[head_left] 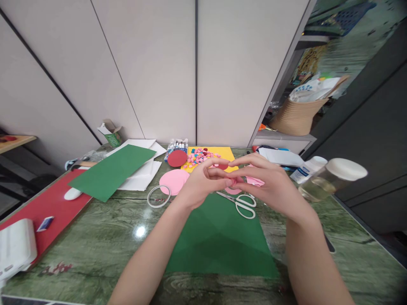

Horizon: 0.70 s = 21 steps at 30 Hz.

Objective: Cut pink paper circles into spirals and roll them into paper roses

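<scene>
My left hand (203,182) and my right hand (267,180) meet above the far part of a green paper sheet (222,241). Their thumbs and fingers are closed in pinches around a small pinkish-red piece (233,182), mostly hidden by the fingertips; its kind cannot be made out. Just below the fingers lie scissors (244,206) with white handles. A pink paper circle (171,182) is beside my left hand, and more pink paper (254,181) shows behind my right fingers. Behind the hands, several small pink, blue and red pieces (200,156) lie heaped on yellow paper (227,152).
A white ring (159,196) and a dark red circle (177,158) lie left of the hands. Another green sheet (117,169) rests on white papers (144,176). At right stand a white bottle (308,168) and a lidded clear jar (330,180). Cabinet doors (152,63) rise behind the table.
</scene>
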Tool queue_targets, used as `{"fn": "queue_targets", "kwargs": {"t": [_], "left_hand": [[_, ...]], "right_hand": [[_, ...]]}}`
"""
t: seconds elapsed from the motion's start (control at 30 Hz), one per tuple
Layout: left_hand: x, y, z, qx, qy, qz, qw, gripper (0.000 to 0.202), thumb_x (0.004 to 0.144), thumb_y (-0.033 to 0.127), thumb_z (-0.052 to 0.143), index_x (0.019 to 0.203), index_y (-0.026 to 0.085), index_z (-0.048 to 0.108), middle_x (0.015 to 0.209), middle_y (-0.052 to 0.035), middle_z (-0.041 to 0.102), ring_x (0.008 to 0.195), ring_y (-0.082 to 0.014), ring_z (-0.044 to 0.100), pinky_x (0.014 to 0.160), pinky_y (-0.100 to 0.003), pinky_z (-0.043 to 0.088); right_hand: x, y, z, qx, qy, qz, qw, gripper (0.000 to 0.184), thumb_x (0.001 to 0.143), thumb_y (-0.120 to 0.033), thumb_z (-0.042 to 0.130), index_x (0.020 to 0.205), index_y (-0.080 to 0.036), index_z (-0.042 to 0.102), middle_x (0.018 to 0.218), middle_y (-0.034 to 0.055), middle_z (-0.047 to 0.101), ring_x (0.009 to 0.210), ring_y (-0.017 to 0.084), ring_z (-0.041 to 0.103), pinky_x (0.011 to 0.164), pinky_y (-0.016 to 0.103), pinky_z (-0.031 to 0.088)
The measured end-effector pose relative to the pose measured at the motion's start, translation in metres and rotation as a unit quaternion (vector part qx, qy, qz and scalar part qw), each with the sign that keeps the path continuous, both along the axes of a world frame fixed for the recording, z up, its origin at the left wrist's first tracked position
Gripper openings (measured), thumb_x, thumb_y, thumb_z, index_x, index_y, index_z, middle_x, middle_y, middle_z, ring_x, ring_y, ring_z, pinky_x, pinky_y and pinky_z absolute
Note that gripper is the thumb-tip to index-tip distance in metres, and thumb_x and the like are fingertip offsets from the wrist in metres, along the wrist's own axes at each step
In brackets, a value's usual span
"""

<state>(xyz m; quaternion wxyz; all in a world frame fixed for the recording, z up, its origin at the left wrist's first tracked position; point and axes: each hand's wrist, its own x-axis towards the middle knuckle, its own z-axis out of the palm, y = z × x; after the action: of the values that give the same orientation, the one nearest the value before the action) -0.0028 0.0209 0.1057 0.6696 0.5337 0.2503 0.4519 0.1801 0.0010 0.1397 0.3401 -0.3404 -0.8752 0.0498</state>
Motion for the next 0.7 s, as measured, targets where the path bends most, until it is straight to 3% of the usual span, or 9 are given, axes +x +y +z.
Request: {"fn": "queue_targets", "kwargs": {"t": [0.1,0.2,0.53,0.7], "left_hand": [[-0.005,0.0,0.002,0.024,0.049,-0.026,0.998,0.043,0.066,0.014,0.07,0.105,0.02,0.054,0.077,-0.0026,0.069,0.073,-0.016,0.066,0.071,-0.033,0.051],[-0.005,-0.001,0.003,0.032,0.065,-0.008,0.997,0.041,0.068,0.015,0.069,0.105,0.021,0.054,0.079,-0.0028,0.068,0.074,-0.0155,0.066,0.071,-0.031,0.051],[0.012,-0.001,-0.005,-0.005,-0.023,0.062,0.998,0.039,0.064,0.018,0.072,0.099,0.018,0.055,0.081,-0.0041,0.07,0.081,-0.0179,0.065,0.074,-0.032,0.048],[0.011,0.001,-0.006,-0.026,-0.035,0.053,0.998,0.041,0.062,0.015,0.074,0.098,0.018,0.055,0.079,-0.0026,0.07,0.078,-0.0162,0.065,0.072,-0.03,0.048]], "right_hand": [[-0.001,-0.001,0.0,-0.027,-0.039,0.028,0.998,0.019,0.081,-0.021,0.059,0.098,-0.029,0.065,0.114,0.0033,0.059,0.108,0.021,0.051,0.088,0.038,0.045],[-0.002,0.0,-0.002,-0.019,-0.039,0.023,0.999,0.018,0.082,-0.02,0.058,0.097,-0.029,0.065,0.113,0.0035,0.059,0.107,0.021,0.052,0.086,0.039,0.046],[-0.008,0.005,-0.007,0.043,-0.005,-0.047,0.998,0.002,0.081,-0.02,0.06,0.081,-0.022,0.058,0.102,0.004,0.062,0.096,0.02,0.054,0.08,0.035,0.044],[-0.008,0.006,-0.008,0.038,0.001,-0.054,0.998,0.003,0.08,-0.022,0.061,0.081,-0.022,0.058,0.101,0.0037,0.063,0.095,0.02,0.055,0.082,0.037,0.044]]}}
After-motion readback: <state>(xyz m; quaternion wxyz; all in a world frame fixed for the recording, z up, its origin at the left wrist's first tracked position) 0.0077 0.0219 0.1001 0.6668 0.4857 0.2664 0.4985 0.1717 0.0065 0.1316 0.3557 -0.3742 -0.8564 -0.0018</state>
